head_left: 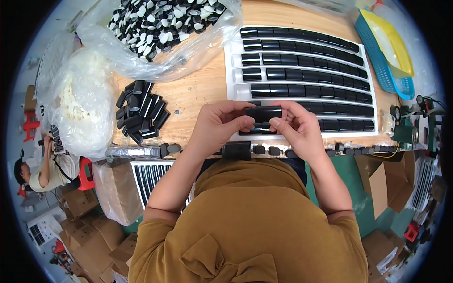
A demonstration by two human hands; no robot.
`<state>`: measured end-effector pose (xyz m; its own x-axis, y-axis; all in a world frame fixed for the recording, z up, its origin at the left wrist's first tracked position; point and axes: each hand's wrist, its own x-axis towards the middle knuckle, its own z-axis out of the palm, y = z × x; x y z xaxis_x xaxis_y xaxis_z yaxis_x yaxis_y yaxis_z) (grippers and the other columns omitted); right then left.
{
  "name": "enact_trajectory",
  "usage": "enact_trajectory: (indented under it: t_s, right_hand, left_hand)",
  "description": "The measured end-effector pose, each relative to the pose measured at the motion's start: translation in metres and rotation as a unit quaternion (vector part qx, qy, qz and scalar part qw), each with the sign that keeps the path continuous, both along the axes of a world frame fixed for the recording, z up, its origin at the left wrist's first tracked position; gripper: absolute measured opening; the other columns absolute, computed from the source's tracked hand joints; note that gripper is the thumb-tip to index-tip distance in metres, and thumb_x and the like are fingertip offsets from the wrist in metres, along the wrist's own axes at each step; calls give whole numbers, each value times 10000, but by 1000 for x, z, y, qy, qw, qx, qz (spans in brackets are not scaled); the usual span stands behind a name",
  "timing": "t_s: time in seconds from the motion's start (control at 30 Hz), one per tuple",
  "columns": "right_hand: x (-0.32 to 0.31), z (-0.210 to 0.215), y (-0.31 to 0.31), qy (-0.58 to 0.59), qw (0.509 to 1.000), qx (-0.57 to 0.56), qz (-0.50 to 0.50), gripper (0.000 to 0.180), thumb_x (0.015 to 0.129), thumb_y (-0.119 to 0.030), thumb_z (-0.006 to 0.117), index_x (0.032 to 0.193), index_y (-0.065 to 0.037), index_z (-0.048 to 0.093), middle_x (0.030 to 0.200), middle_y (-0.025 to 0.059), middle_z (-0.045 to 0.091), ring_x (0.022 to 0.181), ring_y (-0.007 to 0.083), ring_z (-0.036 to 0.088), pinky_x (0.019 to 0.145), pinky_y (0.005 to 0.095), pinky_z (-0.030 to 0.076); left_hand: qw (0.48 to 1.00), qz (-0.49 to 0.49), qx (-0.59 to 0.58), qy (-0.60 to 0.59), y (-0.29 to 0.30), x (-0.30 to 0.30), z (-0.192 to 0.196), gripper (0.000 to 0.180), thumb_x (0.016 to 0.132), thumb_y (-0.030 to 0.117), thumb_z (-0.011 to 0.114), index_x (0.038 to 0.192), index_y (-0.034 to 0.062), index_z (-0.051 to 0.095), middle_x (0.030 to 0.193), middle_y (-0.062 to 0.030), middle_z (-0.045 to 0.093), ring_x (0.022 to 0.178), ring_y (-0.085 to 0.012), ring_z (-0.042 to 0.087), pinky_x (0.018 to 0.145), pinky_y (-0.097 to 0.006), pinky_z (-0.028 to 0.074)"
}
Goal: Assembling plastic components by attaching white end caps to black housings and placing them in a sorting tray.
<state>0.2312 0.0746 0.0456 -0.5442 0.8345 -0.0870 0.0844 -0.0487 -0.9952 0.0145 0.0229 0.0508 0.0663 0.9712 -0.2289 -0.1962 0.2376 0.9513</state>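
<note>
Between my two hands, above the near edge of a white tray [230, 70], is a glossy black tube-shaped piece [264, 112]. The fingers and thumb of my left hand [219, 123] pinch its left end. My right hand [298, 126] grips its right end the same way. Rows of similar black pieces [311, 76] lie in the tray's grooves, with a few gaps toward the left side. To the left of my hands, a loose pile of black tubes [141, 111] rests on the wooden table [188, 89].
A clear plastic bag [165, 70] of small black and white parts lies at the far left, beside a bag of cream-coloured pieces [78, 101]. Blue and yellow baskets [384, 52] stand far right. Cardboard boxes [394, 184] sit below. Another person [45, 172] works at left.
</note>
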Motion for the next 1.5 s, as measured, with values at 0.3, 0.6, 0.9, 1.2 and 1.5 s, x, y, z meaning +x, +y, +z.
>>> enact_trajectory:
  t_s: [0.3,0.6,0.9,1.2,1.5]
  right_hand:
    - [3,15,0,-53,991,123,16,263,870,-23,658,1127,18,621,733,-6,589,659,46,561,608,193,452]
    - [-10,8,-17,64,997,-32,-15,298,903,-28,631,1195,19,599,776,19,616,687,64,594,637,198,494]
    - [-19,-17,-12,56,994,-82,-35,304,906,-21,632,1204,28,594,783,23,615,706,69,602,646,213,506]
    - [21,-46,32,-205,967,90,-123,269,839,-28,697,1104,-26,653,712,-42,510,646,42,464,608,196,397]
    - [-9,-38,7,-268,933,144,-190,227,820,-146,739,931,-34,577,744,66,615,615,168,557,595,281,467]
  left_hand:
    - [995,-17,61,75,-5,6,13,260,854,-19,669,1112,-52,663,919,-85,637,785,-135,645,694,-248,542]
    - [998,-16,50,34,-10,4,13,248,871,-7,659,1113,-59,656,910,-74,616,757,-137,651,694,-241,553]
    - [999,-14,-21,29,0,-6,-8,218,880,14,655,1088,-47,669,895,-81,664,740,-131,662,666,-242,562]
    - [729,287,187,593,91,-165,-35,219,824,174,637,910,-12,715,832,-203,688,787,-352,663,740,-407,516]
    - [574,162,9,803,120,-231,-57,336,780,232,692,1021,3,643,1052,-239,617,973,-410,603,864,-461,501]
